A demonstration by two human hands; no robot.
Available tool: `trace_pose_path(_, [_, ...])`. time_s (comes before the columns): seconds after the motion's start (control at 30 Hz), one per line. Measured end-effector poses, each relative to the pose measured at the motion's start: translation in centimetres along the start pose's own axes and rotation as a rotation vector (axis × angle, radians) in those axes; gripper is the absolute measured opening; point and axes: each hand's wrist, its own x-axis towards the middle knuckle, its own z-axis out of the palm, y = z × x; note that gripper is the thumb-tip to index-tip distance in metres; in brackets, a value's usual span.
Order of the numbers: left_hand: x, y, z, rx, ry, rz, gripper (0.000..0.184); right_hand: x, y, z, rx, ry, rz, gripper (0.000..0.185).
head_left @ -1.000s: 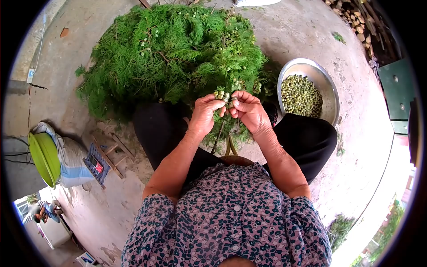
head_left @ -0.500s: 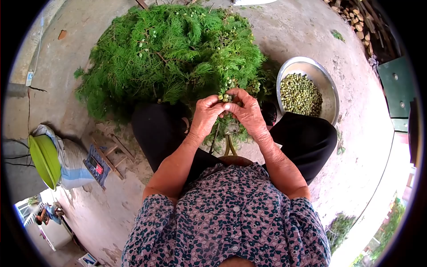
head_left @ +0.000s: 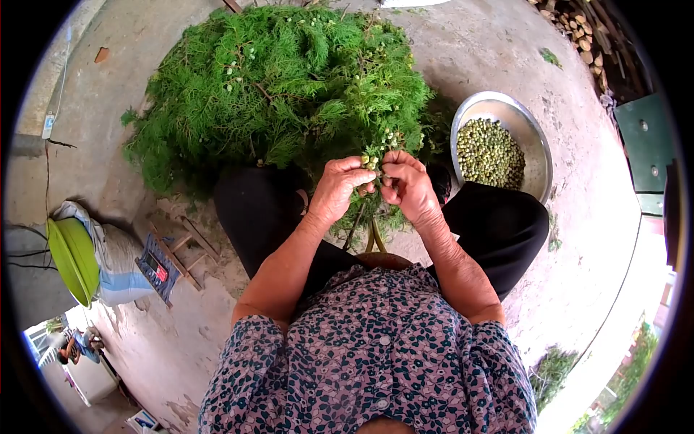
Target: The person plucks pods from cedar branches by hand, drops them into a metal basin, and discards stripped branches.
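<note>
My left hand pinches an evergreen sprig with pale yellow-green cones showing at the fingertips. Close beside it, my right hand is closed with thumb and fingers together; what lies between them is too small to make out. Just beyond both hands rises a big heap of feathery green branches, dotted with small cones. A metal basin stands to the right of the heap, partly filled with small round green cones.
At the left are a lime-green tub, a pale sack and a small wooden stool. Stacked firewood and a green cabinet line the right. Another person sits far off at lower left.
My right hand has drawn slightly right, leaving a small gap between the hands. My left hand stays almost in place with the sprig.
</note>
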Motion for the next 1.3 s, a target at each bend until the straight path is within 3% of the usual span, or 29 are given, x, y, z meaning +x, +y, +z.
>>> trace_pose_path(0.1, [0.1, 0.1, -0.2, -0.089, -0.010, -0.048, 0.007, 0.1, 0.2, -0.5, 0.134, -0.020, 0.040, 0.012])
trace_pose_path(0.17, [0.1, 0.1, 0.1, -0.051, 0.022, -0.034, 0.007, 0.0, 0.1, -0.4, 0.240, -0.081, -0.047, 0.013])
trace_pose_path(0.33, [-0.1, 0.1, 0.5, 0.049, 0.055, 0.025, 0.009, -0.4, -0.6, -0.5, 0.147, -0.043, -0.107, 0.019])
trace_pose_path(0.47, [-0.3, 0.6, 0.4, 0.322, 0.018, 0.065, 0.014, 0.0, 0.6, -0.3, -0.250, -0.017, -0.237, 0.017])
trace_pose_path(0.5, [-0.4, 0.9, 0.6, 0.439, 0.009, 0.072, 0.016, -0.1, 0.7, 0.4, -0.485, 0.090, -0.296, 0.021])
trace_pose_path(0.57, [-0.2, 0.2, 0.5, 0.428, 0.004, 0.104, 0.016, 1.1, 1.8, -0.6, -0.815, 0.075, -0.574, 0.026])
trace_pose_path(0.77, [0.0, -1.2, 0.1, 0.580, 0.015, 0.169, 0.009, 1.4, 1.9, 0.6, -1.101, 0.155, -0.711, 0.031])
trace_pose_path(0.83, [-0.1, -0.8, 0.3, 0.440, 0.013, 0.185, 0.009, 1.6, 2.2, 0.7, -1.129, 0.143, -0.783, 0.026])
trace_pose_path(0.93, [-0.7, 1.6, 0.7, 0.506, -0.010, 0.133, 0.010, 1.2, 1.5, 1.5, -0.882, 0.164, -0.607, 0.016])
trace_pose_path(0.97, [-0.5, 1.1, 0.5, 0.506, -0.011, 0.132, 0.010, 0.2, 0.1, 1.9, -0.570, 0.186, -0.251, 0.017])
trace_pose_path(1.03, [-0.1, 0.1, 0.3, 0.097, 0.075, 0.074, 0.017, 0.4, -0.8, 0.4, -0.193, 0.166, -0.228, 0.019])
trace_pose_path(1.17, [0.0, 0.2, 0.1, -0.159, 0.132, 0.014, 0.018, 1.1, -4.2, -6.3, 0.390, 0.297, -0.267, 0.017])
trace_pose_path(1.23, [0.1, 0.0, -0.3, -0.270, 0.114, 0.063, 0.008, 1.0, -6.9, -11.0, 0.644, 0.306, -0.445, 0.015])
trace_pose_path(1.3, [0.0, 0.3, -0.2, -0.291, 0.219, 0.018, 0.008, 0.0, -9.0, -15.4, 0.524, 0.465, -0.709, 0.028])
